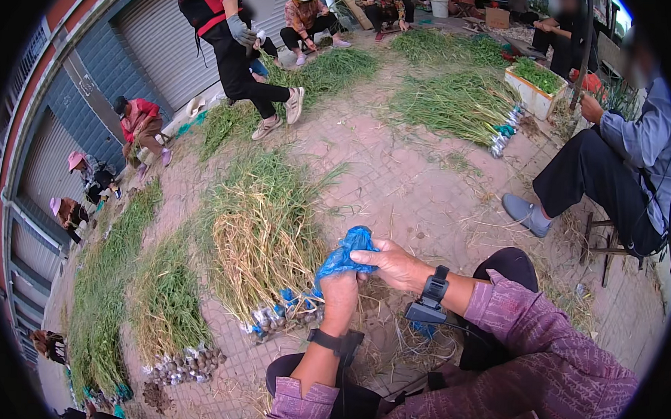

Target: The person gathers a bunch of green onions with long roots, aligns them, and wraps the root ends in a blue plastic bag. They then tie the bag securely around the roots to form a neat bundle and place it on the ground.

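Before my chest I hold a crumpled blue plastic bag [342, 256]. My right hand [395, 264] pinches it from the right, the thumb lying on top of the film. On the other side my left hand [340, 291] grips it, with the film draped over most of its fingers. What the bag contains, if anything, cannot be seen. Just beyond my left hand a broad pile of green and straw-coloured plants [267, 229] lies on the paving. Their root ends [280, 314], nearest me, are wrapped in blue and clear plastic.
More plant bundles [171, 309] with bagged root balls lie to the left. Another bundle row [458, 105] lies ahead right, beside a white foam box [534, 86] of greens. A person [612, 165] sits close on the right. Another person [235, 53] walks past; several crouch farther off.
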The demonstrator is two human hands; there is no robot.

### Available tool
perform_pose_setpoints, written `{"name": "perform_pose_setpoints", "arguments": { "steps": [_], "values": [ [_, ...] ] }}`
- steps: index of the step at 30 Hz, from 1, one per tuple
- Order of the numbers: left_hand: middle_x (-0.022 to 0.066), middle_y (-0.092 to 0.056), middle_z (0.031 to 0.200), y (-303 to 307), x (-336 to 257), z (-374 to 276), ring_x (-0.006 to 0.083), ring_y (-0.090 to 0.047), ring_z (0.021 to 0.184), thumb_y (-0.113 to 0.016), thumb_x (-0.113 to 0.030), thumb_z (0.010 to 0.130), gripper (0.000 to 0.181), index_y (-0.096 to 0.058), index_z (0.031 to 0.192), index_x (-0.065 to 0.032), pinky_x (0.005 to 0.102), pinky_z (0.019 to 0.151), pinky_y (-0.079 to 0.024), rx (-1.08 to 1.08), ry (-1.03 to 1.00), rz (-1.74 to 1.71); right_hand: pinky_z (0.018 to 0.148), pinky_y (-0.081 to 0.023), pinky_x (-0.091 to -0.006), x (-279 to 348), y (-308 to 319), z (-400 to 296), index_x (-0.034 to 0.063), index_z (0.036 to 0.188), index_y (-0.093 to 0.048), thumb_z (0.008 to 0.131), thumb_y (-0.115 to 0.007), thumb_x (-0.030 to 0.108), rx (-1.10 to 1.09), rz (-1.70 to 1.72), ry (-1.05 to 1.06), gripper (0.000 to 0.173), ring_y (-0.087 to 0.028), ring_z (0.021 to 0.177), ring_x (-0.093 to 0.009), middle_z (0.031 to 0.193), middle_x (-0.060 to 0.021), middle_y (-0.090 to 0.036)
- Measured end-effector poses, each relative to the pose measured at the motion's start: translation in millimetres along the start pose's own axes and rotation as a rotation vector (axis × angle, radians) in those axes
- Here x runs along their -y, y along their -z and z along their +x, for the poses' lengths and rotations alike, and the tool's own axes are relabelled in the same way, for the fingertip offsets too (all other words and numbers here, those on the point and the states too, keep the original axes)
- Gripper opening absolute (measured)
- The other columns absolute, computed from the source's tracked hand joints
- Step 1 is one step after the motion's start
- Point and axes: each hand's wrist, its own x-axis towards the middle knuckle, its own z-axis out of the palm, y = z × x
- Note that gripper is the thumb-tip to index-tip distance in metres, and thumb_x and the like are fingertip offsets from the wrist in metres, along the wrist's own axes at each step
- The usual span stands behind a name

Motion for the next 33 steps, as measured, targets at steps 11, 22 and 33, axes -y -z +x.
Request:
{"name": "perform_pose_setpoints", "arguments": {
  "steps": [11,22,33],
  "values": [
    [0.0059,-0.064,0.07,44.1,-65.1,-15.4,0.0117,-0.058,0.055,-0.057,-0.025,0.093,0.032,-0.068,0.087,0.0041,0.0263,0.054,-0.046,-0.005,-0.069,0.302,0.078,-0.046,-0.0251,-13.1,36.9,19.0,-0.0007,0.106,-0.064,0.094,-0.057,0.027,-0.109,-0.603,0.208,0.031,-0.055,0.086,-0.006,0.096,0.001,-0.064],
    [0.0042,-0.055,0.069,15.0,21.4,9.1,0.0117,-0.047,0.065,-0.056,-0.03,0.094,0.033,-0.059,0.088,0.003,0.0293,0.06,-0.04,-0.015,-0.015,0.251,0.062,-0.049,-0.0464,-30.6,7.7,13.4,-0.0003,0.084,-0.055,0.082,-0.056,0.017,-0.183,-1.503,0.428,0.017,-0.063,0.07,-0.038,0.069,-0.0216,-0.061],
    [0.0072,-0.063,0.086,1.8,12.7,6.4,0.0149,-0.059,0.078,-0.054,-0.019,0.096,0.021,-0.06,0.093,0.001,0.0297,0.073,-0.049,-0.075,0.194,-0.444,0.056,-0.048,-0.044,-25.3,5.3,-0.4,-0.0022,0.091,-0.052,0.081,-0.057,0.015,-0.089,-1.762,0.802,0.021,-0.063,0.064,-0.033,0.065,-0.0158,-0.06]
  ]
}}
